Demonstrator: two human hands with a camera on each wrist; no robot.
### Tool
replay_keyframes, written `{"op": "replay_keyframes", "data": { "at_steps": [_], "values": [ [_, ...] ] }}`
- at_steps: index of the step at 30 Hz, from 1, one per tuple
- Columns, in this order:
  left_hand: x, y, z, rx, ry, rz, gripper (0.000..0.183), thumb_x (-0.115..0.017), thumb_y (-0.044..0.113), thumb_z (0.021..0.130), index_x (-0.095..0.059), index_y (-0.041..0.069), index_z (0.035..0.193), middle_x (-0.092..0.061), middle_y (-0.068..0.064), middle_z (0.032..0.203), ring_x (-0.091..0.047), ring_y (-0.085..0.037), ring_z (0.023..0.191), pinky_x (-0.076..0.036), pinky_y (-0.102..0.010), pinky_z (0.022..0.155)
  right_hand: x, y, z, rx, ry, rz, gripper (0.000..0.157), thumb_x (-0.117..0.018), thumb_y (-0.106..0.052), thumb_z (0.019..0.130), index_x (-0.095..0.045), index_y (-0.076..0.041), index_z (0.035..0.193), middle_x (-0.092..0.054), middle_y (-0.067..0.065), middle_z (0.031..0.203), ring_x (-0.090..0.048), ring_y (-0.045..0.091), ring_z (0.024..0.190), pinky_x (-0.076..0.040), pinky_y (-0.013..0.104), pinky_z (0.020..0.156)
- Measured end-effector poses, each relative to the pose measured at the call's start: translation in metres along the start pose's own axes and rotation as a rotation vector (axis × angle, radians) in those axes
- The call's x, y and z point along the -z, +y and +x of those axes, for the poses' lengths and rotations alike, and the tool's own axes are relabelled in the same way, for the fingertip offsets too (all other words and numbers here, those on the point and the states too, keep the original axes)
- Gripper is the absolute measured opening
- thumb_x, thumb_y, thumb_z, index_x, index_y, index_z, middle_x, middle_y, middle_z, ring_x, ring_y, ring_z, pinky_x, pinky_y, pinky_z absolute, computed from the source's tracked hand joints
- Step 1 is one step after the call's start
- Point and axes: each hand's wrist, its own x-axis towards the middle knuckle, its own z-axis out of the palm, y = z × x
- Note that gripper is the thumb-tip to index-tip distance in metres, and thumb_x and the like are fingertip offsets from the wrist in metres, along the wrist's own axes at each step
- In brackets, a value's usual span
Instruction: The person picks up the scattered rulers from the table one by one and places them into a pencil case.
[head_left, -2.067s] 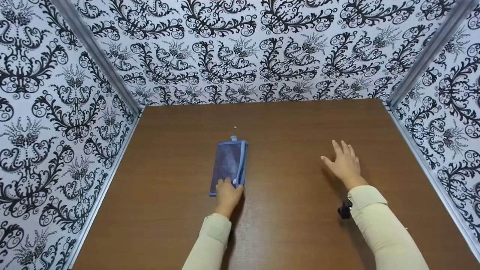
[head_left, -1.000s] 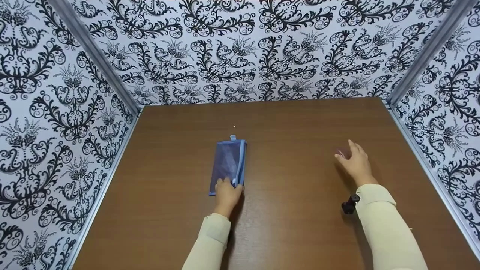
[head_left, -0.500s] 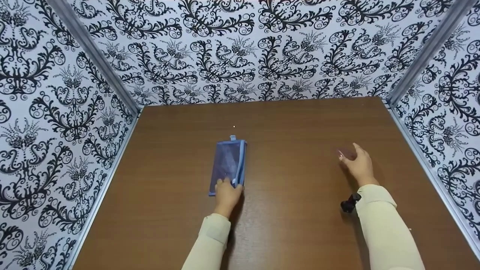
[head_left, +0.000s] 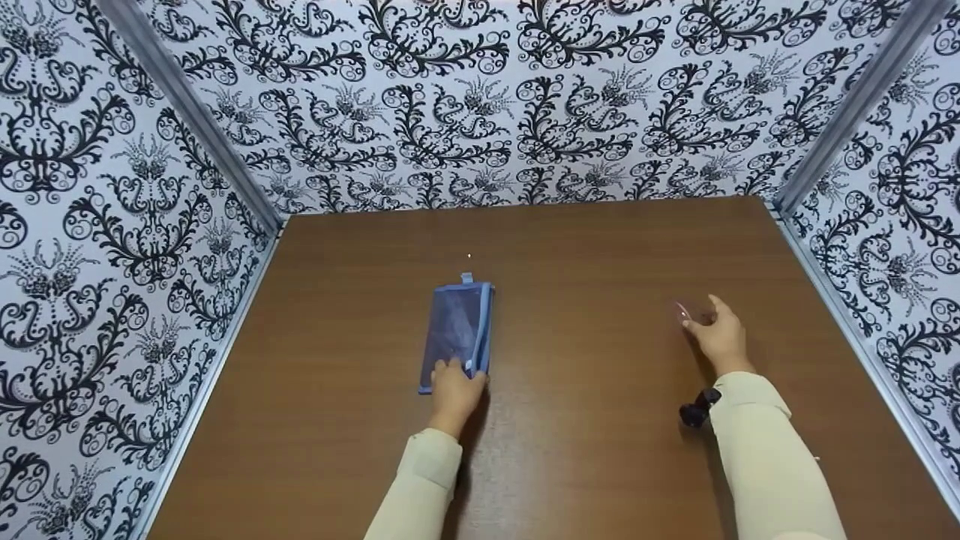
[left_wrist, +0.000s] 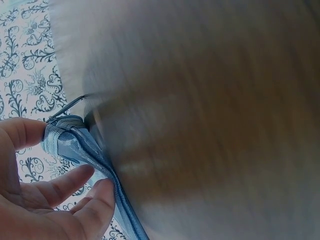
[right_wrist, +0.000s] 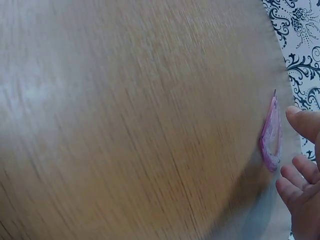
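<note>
A blue see-through mesh zip pouch (head_left: 454, 319) lies on the table, its tab pointing to the back wall. My left hand (head_left: 455, 386) grips the pouch's near end. In the left wrist view the thumb meets one side of its trim (left_wrist: 75, 137) and the fingertips meet the other. Off to the right, my right hand (head_left: 721, 339) is spread just beside a flat, translucent pink piece (right_wrist: 271, 137) with an opening in it, its exact kind unclear. Thumb and fingers stand apart, close around this pink piece's near side, with a gap showing in the right wrist view.
The brown wooden table (head_left: 577, 270) is bounded by black-and-white patterned walls (head_left: 465, 105) at the back and sides. A small white speck (head_left: 469, 256) lies beyond the pouch. A black camera (head_left: 699, 409) sits at the right cuff.
My right hand has shifted right and then back toward me, its fingers coming off the pink piece, which now shows more fully. The left hand and pouch stay in place.
</note>
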Motion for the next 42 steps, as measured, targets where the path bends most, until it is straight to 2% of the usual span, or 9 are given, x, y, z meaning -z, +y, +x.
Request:
{"op": "replay_keyframes", "data": {
  "at_steps": [6, 13, 21, 26, 31, 37, 42],
  "values": [
    [-0.0021, -0.0004, 0.0002, -0.010, 0.018, 0.010, 0.049, -0.064, 0.028, 0.072, -0.058, -0.005, 0.107, -0.050, -0.019, 0.102, -0.047, -0.036, 0.096, -0.040, -0.044, 0.083, -0.0014, -0.0001, 0.0007, -0.027, -0.005, 0.019, 0.068, -0.062, -0.011, 0.082, -0.026, 0.003, 0.138, -0.043, 0.032, 0.124, -0.041, 0.045, 0.114, -0.035, 0.051, 0.091],
    [-0.0030, -0.0013, 0.0014, -0.014, 0.025, 0.004, 0.049, -0.065, 0.027, 0.071, -0.058, -0.005, 0.106, -0.050, -0.019, 0.100, -0.047, -0.035, 0.094, -0.041, -0.044, 0.081, -0.0035, 0.0005, 0.0007, -0.019, 0.000, -0.007, 0.064, -0.061, -0.009, 0.082, -0.029, 0.009, 0.134, -0.045, 0.033, 0.121, -0.042, 0.045, 0.111, -0.035, 0.052, 0.090],
    [-0.0037, -0.0009, 0.0012, 0.008, 0.000, -0.008, 0.054, -0.065, 0.028, 0.073, -0.055, -0.006, 0.114, -0.049, -0.020, 0.107, -0.046, -0.036, 0.101, -0.041, -0.044, 0.085, -0.0046, 0.0034, 0.0018, -0.063, 0.020, -0.041, 0.062, -0.062, -0.008, 0.081, -0.032, 0.011, 0.132, -0.043, 0.034, 0.122, -0.041, 0.045, 0.112, -0.034, 0.051, 0.091],
    [-0.0035, -0.0010, 0.0014, 0.002, 0.012, -0.004, 0.051, -0.065, 0.027, 0.073, -0.056, -0.005, 0.111, -0.050, -0.021, 0.106, -0.047, -0.036, 0.099, -0.040, -0.044, 0.084, -0.0057, 0.0024, 0.0044, -0.086, 0.006, -0.056, 0.062, -0.062, -0.008, 0.082, -0.031, 0.011, 0.132, -0.042, 0.034, 0.124, -0.039, 0.046, 0.114, -0.033, 0.051, 0.092],
    [-0.0026, -0.0012, 0.0024, 0.011, -0.014, 0.003, 0.050, -0.062, 0.028, 0.074, -0.056, -0.005, 0.111, -0.048, -0.020, 0.109, -0.045, -0.035, 0.100, -0.040, -0.044, 0.084, -0.0054, 0.0003, 0.0080, -0.098, -0.013, -0.069, 0.062, -0.061, -0.009, 0.082, -0.032, 0.011, 0.132, -0.042, 0.033, 0.125, -0.039, 0.045, 0.114, -0.033, 0.051, 0.093],
    [-0.0031, -0.0017, 0.0022, 0.007, -0.011, 0.019, 0.045, -0.062, 0.028, 0.073, -0.058, -0.003, 0.106, -0.049, -0.016, 0.102, -0.046, -0.033, 0.096, -0.041, -0.042, 0.081, -0.0048, -0.0013, 0.0082, -0.118, -0.021, -0.061, 0.061, -0.061, -0.007, 0.081, -0.032, 0.012, 0.131, -0.040, 0.033, 0.126, -0.038, 0.046, 0.115, -0.032, 0.051, 0.094],
    [-0.0034, -0.0016, 0.0025, 0.005, -0.010, 0.019, 0.047, -0.061, 0.029, 0.074, -0.057, -0.002, 0.108, -0.049, -0.018, 0.105, -0.046, -0.034, 0.099, -0.041, -0.043, 0.083, -0.0048, -0.0020, 0.0075, -0.117, -0.019, -0.041, 0.062, -0.061, -0.005, 0.081, -0.030, 0.012, 0.132, -0.039, 0.034, 0.126, -0.037, 0.046, 0.116, -0.031, 0.052, 0.094]
  ]
}}
